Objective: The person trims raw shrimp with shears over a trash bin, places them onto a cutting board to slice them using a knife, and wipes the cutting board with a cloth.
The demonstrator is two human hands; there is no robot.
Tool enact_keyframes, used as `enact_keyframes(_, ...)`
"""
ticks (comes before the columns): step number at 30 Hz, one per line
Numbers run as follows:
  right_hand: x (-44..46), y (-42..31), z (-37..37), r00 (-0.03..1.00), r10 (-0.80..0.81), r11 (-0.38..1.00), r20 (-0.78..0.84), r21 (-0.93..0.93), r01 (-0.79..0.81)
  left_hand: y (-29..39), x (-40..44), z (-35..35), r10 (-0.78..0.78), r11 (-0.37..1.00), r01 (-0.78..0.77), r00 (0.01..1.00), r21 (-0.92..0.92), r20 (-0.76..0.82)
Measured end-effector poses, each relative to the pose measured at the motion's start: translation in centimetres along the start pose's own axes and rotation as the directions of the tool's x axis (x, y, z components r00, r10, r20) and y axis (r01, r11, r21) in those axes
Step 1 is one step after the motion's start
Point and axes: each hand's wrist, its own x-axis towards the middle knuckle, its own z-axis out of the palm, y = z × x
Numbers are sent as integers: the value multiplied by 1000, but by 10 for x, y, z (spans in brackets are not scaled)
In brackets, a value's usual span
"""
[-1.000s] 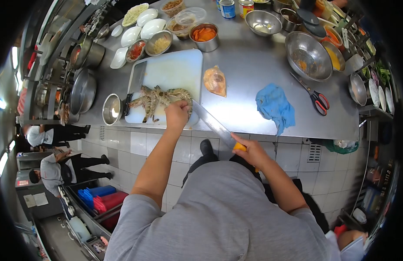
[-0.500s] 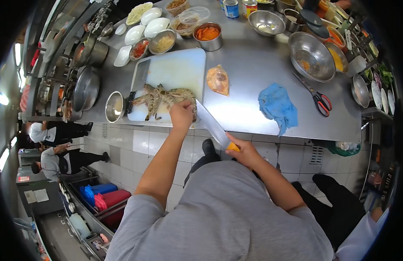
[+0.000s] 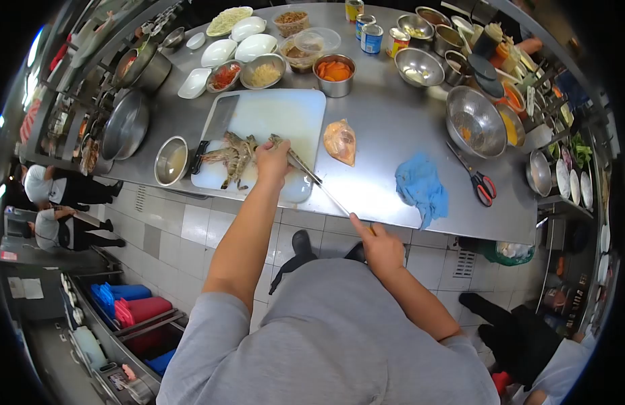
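My left hand [image 3: 273,162] is closed around a prawn [image 3: 297,163] over the lower right of the white cutting board [image 3: 292,111]. In my right hand [image 3: 381,246] is the yellow handle of a kitchen knife [image 3: 334,200]. The blade is seen edge-on, pointing up and left, its far end at the prawn; whether it cuts in I cannot tell. Several whole prawns [image 3: 235,160] lie on the board left of my left hand. A cleaver-like knife [image 3: 221,118] with a black handle rests along the board's left side.
Beside the board are a steel bowl [image 3: 171,160], a bagged orange-pink lump [image 3: 339,143], a blue cloth [image 3: 422,189] and scissors [image 3: 484,187]. Behind it stand a pot of orange slices [image 3: 334,75], white dishes [image 3: 252,48] and cans [image 3: 371,39]. A colander [image 3: 471,125] is at right. Other people stand nearby.
My left hand now holds one prawn up, apart from the others. The knife has turned from showing its flat side to edge-on, and my right hand has shifted slightly right. The view has tilted.
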Motion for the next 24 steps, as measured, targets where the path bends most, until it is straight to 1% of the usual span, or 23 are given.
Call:
enact_keyframes(1, -1, -1, -1, 1000, -8, 1000, -3, -11, 8, 6, -3, 2, 3, 998, -1, 999, 62, -42)
enact_keyframes(2, -3, -2, -1, 1000, 6, 1000, -9, 0, -6, 12, -6, 4, 5, 999, -3, 999, 49, -39)
enact_keyframes(4, 1, -6, -6, 1000, 24, 1000, -14, 2, -24, 19, -11, 7, 80, 992, -76, 996, 105, -35)
enact_keyframes(5, 2, -9, -9, 998, 49, 999, 34, 3, -49, 15, -3, 6, 78, 992, -74, 997, 99, -30)
enact_keyframes(6, 4, -14, -14, 994, 73, 997, 83, 4, -73, 7, 13, 3, 77, 987, -82, 996, 135, 46)
enact_keyframes(7, 7, -19, -20, 994, 74, 997, 82, -1, -74, 6, 24, 0, 74, 981, -94, 990, 170, 120)
enact_keyframes(8, 14, -24, -30, 982, 112, 993, 150, 19, -116, 7, 37, 0, 77, 982, -98, 989, 162, 129)
enact_keyframes(9, 18, -28, -39, 964, 148, 986, 223, 41, -161, 8, 45, 0, 86, 958, -129, 982, 258, 169)
enact_keyframes(10, 22, -32, -47, 963, 154, 986, 222, 34, -166, 11, 47, 1, 90, 923, -161, 973, 349, 211)
enact_keyframes(11, 24, -35, -54, 956, 153, 984, 249, 51, -170, 11, 48, 2, 87, 924, -160, 972, 346, 219)
enact_keyframes(13, 29, -41, -66, 948, 160, 981, 276, 64, -184, 16, 42, 4, 147, 873, -235, 962, 428, 229)
enact_keyframes(15, 32, -46, -75, 925, 178, 981, 334, 7, -192, 15, 41, 5, 162, 855, -247, 963, 456, 217)
enact_keyframes(16, 31, -48, -77, 923, 183, 980, 339, 5, -197, 13, 42, 5, 183, 836, -258, 963, 485, 197)
enact_keyframes(18, 28, -49, -80, 948, 181, 981, 263, 17, -192, 9, 48, 4, 181, 825, -265, 961, 499, 210)
enact_keyframes(20, 28, -57, -90, 954, 168, 984, 248, 19, -179, 3, 58, 1, 181, 815, -273, 958, 512, 222)
enact_keyframes(22, 28, -61, -94, 960, 153, 986, 234, 22, -163, -4, 65, -3, 262, 773, -365, 929, 519, 263)
enact_keyframes(24, 28, -64, -93, 974, 140, 990, 180, 11, -144, -1, 62, -5, 228, 794, -341, 935, 504, 273)
